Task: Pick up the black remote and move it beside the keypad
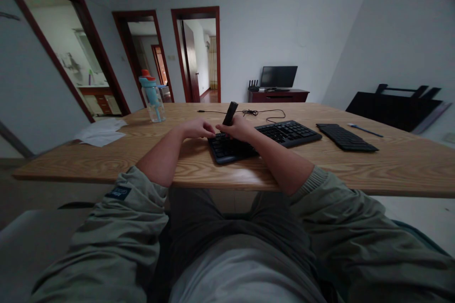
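Note:
A black keyboard [232, 154] lies slightly askew on the wooden table in front of me. My left hand [197, 129] is at its far left corner, with fingers curled and fingertips pressed together on the edge or outer keys. In my right hand [241, 129] is a thick black stick-shaped tool [231, 112], tilted up over the left part of the keyboard. Its lower end is hidden by my fingers, so I cannot tell its exact kind. My right wrist crosses above the keyboard and covers some of the keys.
A thin black keyed panel [344, 137] and a small blue-handled brush [366, 129] lie to the right. Behind the keyboard runs a black cable [250, 112]. White tissues [101, 131] and a water bottle [154, 99] are on the left. The table's front edge [227, 184] is near me.

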### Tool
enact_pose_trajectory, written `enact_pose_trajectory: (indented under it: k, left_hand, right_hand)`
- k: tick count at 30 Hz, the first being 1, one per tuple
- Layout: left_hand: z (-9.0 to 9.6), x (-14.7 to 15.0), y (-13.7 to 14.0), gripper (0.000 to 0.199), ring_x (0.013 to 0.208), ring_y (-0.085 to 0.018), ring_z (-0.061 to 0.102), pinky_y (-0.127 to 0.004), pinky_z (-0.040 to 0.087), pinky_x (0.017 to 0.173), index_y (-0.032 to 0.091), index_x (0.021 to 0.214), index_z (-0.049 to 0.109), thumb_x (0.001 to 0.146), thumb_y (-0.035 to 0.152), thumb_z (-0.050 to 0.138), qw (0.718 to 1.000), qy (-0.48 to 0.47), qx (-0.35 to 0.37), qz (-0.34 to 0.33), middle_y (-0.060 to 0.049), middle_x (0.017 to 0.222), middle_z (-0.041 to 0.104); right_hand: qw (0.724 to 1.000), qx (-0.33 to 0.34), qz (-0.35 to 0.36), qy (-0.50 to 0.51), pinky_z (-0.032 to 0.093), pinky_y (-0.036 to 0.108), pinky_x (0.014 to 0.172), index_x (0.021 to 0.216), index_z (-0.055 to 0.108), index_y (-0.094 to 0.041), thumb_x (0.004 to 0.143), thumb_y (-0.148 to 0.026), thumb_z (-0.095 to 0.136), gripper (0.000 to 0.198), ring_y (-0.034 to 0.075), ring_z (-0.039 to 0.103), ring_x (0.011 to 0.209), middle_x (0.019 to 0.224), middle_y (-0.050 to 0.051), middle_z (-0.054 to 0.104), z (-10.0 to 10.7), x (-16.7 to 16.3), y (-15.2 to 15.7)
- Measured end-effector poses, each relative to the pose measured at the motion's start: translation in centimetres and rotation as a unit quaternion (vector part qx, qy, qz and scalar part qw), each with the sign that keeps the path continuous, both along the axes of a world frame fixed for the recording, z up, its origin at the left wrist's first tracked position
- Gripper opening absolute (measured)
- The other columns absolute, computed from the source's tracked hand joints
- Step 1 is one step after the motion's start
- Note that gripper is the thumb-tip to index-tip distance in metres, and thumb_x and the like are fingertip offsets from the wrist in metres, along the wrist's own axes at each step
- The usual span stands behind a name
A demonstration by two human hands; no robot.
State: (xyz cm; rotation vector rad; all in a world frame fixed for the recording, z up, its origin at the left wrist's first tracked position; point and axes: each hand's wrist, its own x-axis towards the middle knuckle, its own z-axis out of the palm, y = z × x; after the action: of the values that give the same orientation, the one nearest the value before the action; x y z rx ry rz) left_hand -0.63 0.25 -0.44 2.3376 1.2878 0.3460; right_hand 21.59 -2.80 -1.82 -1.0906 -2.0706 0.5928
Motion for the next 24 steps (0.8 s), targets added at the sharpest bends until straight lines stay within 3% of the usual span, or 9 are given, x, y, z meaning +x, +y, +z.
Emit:
enact_pose_trajectory:
  k: [5, 11, 15, 17, 20, 22, 24]
  left_hand:
    - [-0.1, -0.1, 0.0, 0.032, 0.074, -0.018, 0.059, -0.030, 0.043, 0.070, 0.017, 0.090, 0.078, 0.071, 0.042, 0.073, 1.000, 0.015, 0.002, -0.004, -0.004, 0.083, 0.073]
    - [-0.1, -0.1, 0.0, 0.032, 0.072, -0.016, 0.058, -0.028, 0.041, 0.067, 0.018, 0.089, 0.079, 0.071, 0.044, 0.073, 1.000, 0.019, 0.001, 0.007, -0.003, 0.081, 0.073]
    - [0.1, 0.3, -0.4, 0.027, 0.067, -0.013, 0.054, -0.026, 0.039, 0.064, 0.017, 0.083, 0.078, 0.070, 0.040, 0.073, 0.999, 0.031, -0.010, 0.012, -0.001, 0.073, 0.070]
    - [0.2, 0.5, -0.7, 0.024, 0.065, -0.012, 0.052, -0.025, 0.037, 0.063, 0.017, 0.082, 0.078, 0.070, 0.038, 0.072, 0.999, 0.043, -0.009, 0.014, 0.001, 0.070, 0.068]
    - [0.4, 0.6, -0.9, 0.024, 0.064, -0.012, 0.050, -0.025, 0.036, 0.062, 0.018, 0.085, 0.079, 0.072, 0.036, 0.071, 0.998, 0.062, -0.004, 0.002, 0.001, 0.068, 0.066]
    - [0.6, 0.5, -0.9, 0.024, 0.064, -0.013, 0.050, -0.026, 0.036, 0.063, 0.017, 0.085, 0.080, 0.073, 0.036, 0.070, 0.997, 0.074, 0.001, -0.001, 0.001, 0.067, 0.066]
    - [0.6, 0.4, -0.8, 0.025, 0.067, -0.014, 0.052, -0.027, 0.037, 0.066, 0.017, 0.087, 0.080, 0.073, 0.035, 0.070, 0.997, 0.077, 0.000, -0.003, 0.000, 0.071, 0.068]
  right_hand:
    - [1.000, -0.011, 0.028, -0.005, 0.038, 0.028, 0.052, 0.063, 0.058, -0.018, 0.082, -0.046, 0.069, 0.036, 0.013, 0.049, 0.052, 0.059, 0.003, 0.060, 0.5, 0.4, -0.3]
    - [1.000, 0.020, -0.012, -0.004, 0.034, 0.027, 0.054, 0.063, 0.055, -0.018, 0.079, -0.043, 0.069, 0.033, 0.012, 0.046, 0.055, 0.060, 0.000, 0.055, 0.3, 0.3, -0.2]
    - [0.994, 0.008, -0.003, 0.112, 0.039, 0.026, 0.061, 0.068, 0.061, -0.017, 0.076, -0.035, 0.068, 0.021, 0.012, 0.050, 0.062, 0.066, -0.001, 0.059, -0.2, -1.0, 0.1]
    - [0.973, -0.042, 0.003, 0.226, 0.041, 0.025, 0.062, 0.071, 0.060, -0.017, 0.078, -0.034, 0.064, 0.018, 0.012, 0.053, 0.063, 0.068, -0.001, 0.060, -0.4, -2.3, 0.1]
    - [0.914, -0.139, -0.010, 0.380, 0.040, 0.024, 0.055, 0.072, 0.053, -0.019, 0.083, -0.034, 0.057, 0.019, 0.011, 0.050, 0.054, 0.061, -0.003, 0.053, -0.4, -4.7, 0.1]
    - [0.889, -0.166, -0.016, 0.427, 0.039, 0.024, 0.051, 0.071, 0.049, -0.020, 0.084, -0.033, 0.056, 0.019, 0.010, 0.046, 0.048, 0.057, -0.006, 0.047, -0.5, -6.0, 0.2]
    - [0.886, -0.155, -0.029, 0.437, 0.038, 0.024, 0.047, 0.070, 0.049, -0.021, 0.085, -0.034, 0.057, 0.022, 0.009, 0.044, 0.045, 0.055, -0.007, 0.044, -0.6, -6.8, 0.3]
